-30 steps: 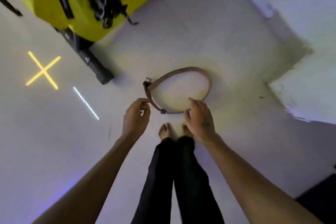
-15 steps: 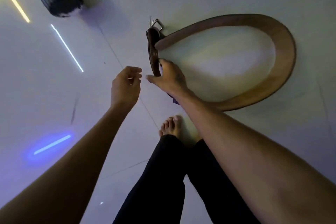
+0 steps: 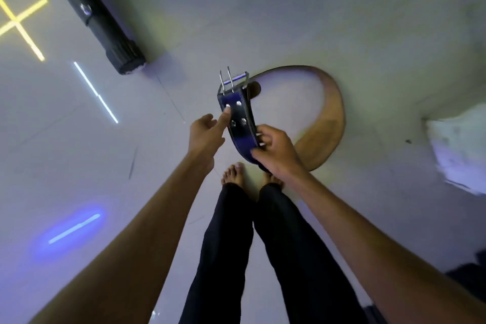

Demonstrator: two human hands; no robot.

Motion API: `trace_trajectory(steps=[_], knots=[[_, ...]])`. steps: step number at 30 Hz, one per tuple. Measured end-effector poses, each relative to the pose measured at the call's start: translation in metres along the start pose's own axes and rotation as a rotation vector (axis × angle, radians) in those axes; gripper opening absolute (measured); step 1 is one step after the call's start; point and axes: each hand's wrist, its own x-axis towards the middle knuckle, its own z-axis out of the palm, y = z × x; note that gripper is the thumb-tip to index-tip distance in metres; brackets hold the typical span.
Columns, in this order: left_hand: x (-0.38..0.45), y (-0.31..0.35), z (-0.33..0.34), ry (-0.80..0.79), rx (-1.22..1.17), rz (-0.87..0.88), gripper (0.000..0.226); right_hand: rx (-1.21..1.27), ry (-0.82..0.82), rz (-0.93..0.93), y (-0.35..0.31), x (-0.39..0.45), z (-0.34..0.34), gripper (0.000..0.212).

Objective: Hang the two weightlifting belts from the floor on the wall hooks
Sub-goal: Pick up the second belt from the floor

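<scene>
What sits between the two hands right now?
In the head view, the belt's dark buckle end. The right hand grips its right edge, and the left hand has a fingertip on its left edge. Nothing else lies between them.

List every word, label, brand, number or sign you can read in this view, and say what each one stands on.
No readable text anywhere in this view.
Belt: no brand or size marking shows; the dark buckle end held by the right hand carries only metal rivets.
Floor: a yellow cross and white and blue streaks, which look like light reflections rather than writing.
Black post: no label visible.
Frame edges: too blurred to tell.
</scene>
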Motion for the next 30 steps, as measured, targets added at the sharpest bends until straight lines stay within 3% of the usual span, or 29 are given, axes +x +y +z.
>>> trace_trajectory(steps=[3,5,7,11,15,22,26,30], knots=[[-0.075,0.047,0.025,-0.16,-0.073,0.079,0.047,0.041,0.004,-0.014,-0.036,-0.079,-0.058,0.041],[-0.128,0.077,0.038,-0.259,-0.055,0.152,0.027,0.083,0.01,-0.039,-0.062,-0.129,-0.093,0.027],[-0.183,0.103,0.05,-0.332,-0.016,0.21,0.02,0.164,0.062,-0.072,-0.092,-0.179,-0.129,0.02],[-0.294,0.144,0.071,-0.445,0.208,0.457,0.023,0.286,0.196,-0.135,-0.143,-0.274,-0.179,0.021],[-0.401,0.178,0.095,-0.585,0.35,0.743,0.039,0.396,0.391,-0.23,-0.175,-0.366,-0.191,0.025],[-0.558,0.219,0.121,-0.948,0.487,1.137,0.025,0.484,0.706,-0.468,-0.234,-0.521,-0.208,0.027],[-0.649,0.223,0.134,-1.092,0.482,1.382,0.03,0.455,0.912,-0.567,-0.255,-0.607,-0.221,0.023],[-0.738,0.218,0.148,-1.184,0.403,1.504,0.03,0.468,1.114,-0.622,-0.267,-0.687,-0.237,0.02]])
